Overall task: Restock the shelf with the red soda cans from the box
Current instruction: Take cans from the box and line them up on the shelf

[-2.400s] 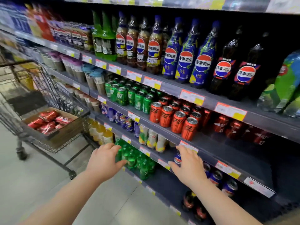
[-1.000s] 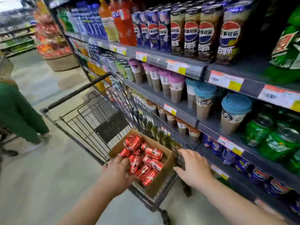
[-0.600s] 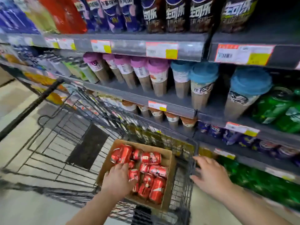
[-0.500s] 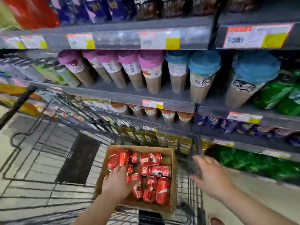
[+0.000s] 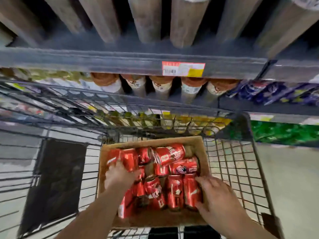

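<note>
Red soda cans (image 5: 174,192): right fingers (image 5: 202,180) around one, left fingers (image 5: 116,167) atop others, grasp unclear

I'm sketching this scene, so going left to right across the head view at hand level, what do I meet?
black panel of the cart → left hand → right hand → cart's right wire wall → floor
</note>
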### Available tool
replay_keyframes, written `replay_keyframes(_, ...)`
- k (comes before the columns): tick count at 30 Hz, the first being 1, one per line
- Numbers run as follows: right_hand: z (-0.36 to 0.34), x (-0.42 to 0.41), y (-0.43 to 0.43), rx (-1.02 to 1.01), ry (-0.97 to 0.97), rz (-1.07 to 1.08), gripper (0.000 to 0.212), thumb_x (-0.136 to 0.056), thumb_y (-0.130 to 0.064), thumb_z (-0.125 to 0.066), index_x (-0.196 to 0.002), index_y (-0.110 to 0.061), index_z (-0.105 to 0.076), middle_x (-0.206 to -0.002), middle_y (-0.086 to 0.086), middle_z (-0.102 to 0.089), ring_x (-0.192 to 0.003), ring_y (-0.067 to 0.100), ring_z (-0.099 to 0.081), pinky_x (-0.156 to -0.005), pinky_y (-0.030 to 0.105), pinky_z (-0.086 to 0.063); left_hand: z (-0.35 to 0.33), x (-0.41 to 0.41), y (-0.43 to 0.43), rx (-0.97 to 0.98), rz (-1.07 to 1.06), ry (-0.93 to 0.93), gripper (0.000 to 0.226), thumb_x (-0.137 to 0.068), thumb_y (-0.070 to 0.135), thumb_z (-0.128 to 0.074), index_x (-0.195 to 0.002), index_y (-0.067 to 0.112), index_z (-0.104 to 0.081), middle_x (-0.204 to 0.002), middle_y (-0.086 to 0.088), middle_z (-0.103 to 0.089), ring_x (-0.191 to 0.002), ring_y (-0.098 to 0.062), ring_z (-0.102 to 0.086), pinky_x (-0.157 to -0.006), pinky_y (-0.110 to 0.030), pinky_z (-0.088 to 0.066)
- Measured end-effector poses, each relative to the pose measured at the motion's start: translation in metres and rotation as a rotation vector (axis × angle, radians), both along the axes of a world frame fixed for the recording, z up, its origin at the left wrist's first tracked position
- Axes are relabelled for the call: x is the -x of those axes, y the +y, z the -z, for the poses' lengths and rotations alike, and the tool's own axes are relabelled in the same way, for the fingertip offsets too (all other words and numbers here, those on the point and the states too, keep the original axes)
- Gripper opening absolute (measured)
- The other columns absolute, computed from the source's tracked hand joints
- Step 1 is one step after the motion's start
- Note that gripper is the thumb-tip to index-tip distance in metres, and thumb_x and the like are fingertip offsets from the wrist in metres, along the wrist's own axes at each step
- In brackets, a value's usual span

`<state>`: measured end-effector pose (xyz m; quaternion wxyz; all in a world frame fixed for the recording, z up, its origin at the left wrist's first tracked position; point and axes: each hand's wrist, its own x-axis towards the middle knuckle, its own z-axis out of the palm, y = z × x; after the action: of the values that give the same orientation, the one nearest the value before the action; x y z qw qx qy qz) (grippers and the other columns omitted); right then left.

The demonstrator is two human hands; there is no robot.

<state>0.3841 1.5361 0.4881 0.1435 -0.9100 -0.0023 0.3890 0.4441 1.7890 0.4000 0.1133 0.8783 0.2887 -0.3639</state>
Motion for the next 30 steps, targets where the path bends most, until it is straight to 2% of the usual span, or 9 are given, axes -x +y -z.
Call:
replay_keyframes(5, 0.049, -0.006, 0.020, -0.022, 0.024, 0.054, 0.063, -0.090, -0.042, -0.049, -0.143, -0.033, -0.018, -0.147, -0.009, -0.031, -0.137, 0.015, -0.029, -0.117, 0.036, -0.021, 0.043, -0.005, -0.005, -0.134, -0.021, -0.075, 0.108, -0.061, 0.080, -0.057, -0.139, 0.008, -0.035, -0.138, -0.016, -0.040, -0.128, -0.034, -0.039, -0.100, -0.045, -0.040)
replay_keyframes(12, 0.099, -0.034, 0.041, -0.085, -0.012, 0.190, 0.060, -0.090, -0.039, -0.053, -0.143, -0.030, -0.028, -0.145, -0.005, -0.038, -0.134, 0.018, -0.036, -0.112, 0.036, -0.031, 0.071, 0.004, -0.008, -0.157, -0.030, -0.289, 0.097, -0.066, 0.060, -0.072, -0.133, 0.000, -0.034, -0.133, -0.022, -0.044, -0.123, -0.040, -0.038, -0.095, -0.048, -0.039)
replay_keyframes(14, 0.110, -0.041, 0.046, -0.126, 0.007, 0.313, 0.058, -0.089, -0.037, -0.056, -0.141, -0.029, -0.033, -0.142, -0.004, -0.043, -0.130, 0.019, -0.042, -0.108, 0.037, -0.037, 0.072, 0.010, -0.003, -0.058, -0.050, -0.335, 0.095, -0.065, 0.053, -0.076, -0.136, 0.005, -0.034, -0.134, -0.019, -0.047, -0.126, -0.038, -0.038, -0.099, -0.050, -0.037)
replay_keyframes(17, 0.127, -0.046, 0.054, -0.201, 0.070, 0.551, 0.051, -0.088, -0.040, -0.059, -0.134, -0.023, -0.043, -0.131, -0.001, -0.054, -0.121, 0.020, -0.052, -0.098, 0.033, -0.044, 0.064, 0.022, 0.006, 0.265, -0.195, -0.444, 0.094, -0.060, 0.044, -0.083, -0.137, 0.020, -0.035, -0.131, -0.008, -0.053, -0.123, -0.028, -0.047, -0.104, -0.049, -0.040)
replay_keyframes(20, 0.144, -0.057, 0.063, -0.303, 0.182, 0.917, 0.062, -0.081, -0.051, -0.063, -0.128, -0.012, -0.050, -0.124, 0.006, -0.060, -0.115, 0.026, -0.056, -0.094, 0.033, -0.046, 0.045, 0.029, 0.005, 0.479, -0.314, -0.446, 0.087, -0.064, 0.032, -0.083, -0.135, 0.028, -0.034, -0.126, 0.005, -0.053, -0.116, -0.016, -0.052, -0.102, -0.044, -0.043)
replay_keyframes(23, 0.157, -0.073, 0.076, -0.363, 0.224, 1.291, 0.077, -0.069, -0.061, -0.069, -0.123, -0.008, -0.053, -0.122, 0.009, -0.060, -0.113, 0.032, -0.057, -0.099, 0.045, -0.046, 0.032, 0.032, 0.003, 0.541, -0.343, -0.451, 0.085, -0.065, 0.030, -0.082, -0.135, 0.032, -0.033, -0.124, 0.004, -0.056, -0.114, -0.017, -0.055, -0.099, -0.044, -0.046)
replay_keyframes(26, 0.162, -0.089, 0.091, -0.411, 0.253, 1.515, 0.100, -0.055, -0.067, -0.074, -0.130, -0.008, -0.042, -0.116, 0.011, -0.059, -0.106, 0.034, -0.060, -0.094, 0.049, -0.050, 0.026, 0.031, 0.002, 0.564, -0.369, -0.472, 0.078, -0.067, 0.026, -0.082, -0.131, 0.031, -0.037, -0.118, 0.004, -0.058, -0.107, -0.015, -0.057, -0.089, -0.032, -0.047)
replay_keyframes(28, 0.164, -0.097, 0.099, -0.390, 0.264, 1.621, 0.098, -0.059, -0.061, -0.077, -0.132, -0.011, -0.034, -0.110, 0.010, -0.054, -0.106, 0.034, -0.058, -0.092, 0.047, -0.052, 0.025, 0.029, 0.003, 0.568, -0.382, -0.482, 0.077, -0.068, 0.024, -0.081, -0.131, 0.029, -0.037, -0.115, 0.004, -0.059, -0.104, -0.014, -0.057, -0.084, -0.029, -0.046)
replay_keyframes(30, 0.165, -0.102, 0.103, -0.364, 0.270, 1.687, 0.091, -0.065, -0.052, -0.078, -0.131, -0.011, -0.032, -0.112, 0.014, -0.053, -0.106, 0.035, -0.057, -0.091, 0.045, -0.052, 0.024, 0.026, 0.004, 0.562, -0.394, -0.494, 0.078, -0.067, 0.024, -0.082, -0.131, 0.028, -0.037, -0.109, 0.007, -0.059, -0.103, -0.014, -0.057, -0.085, -0.031, -0.046)
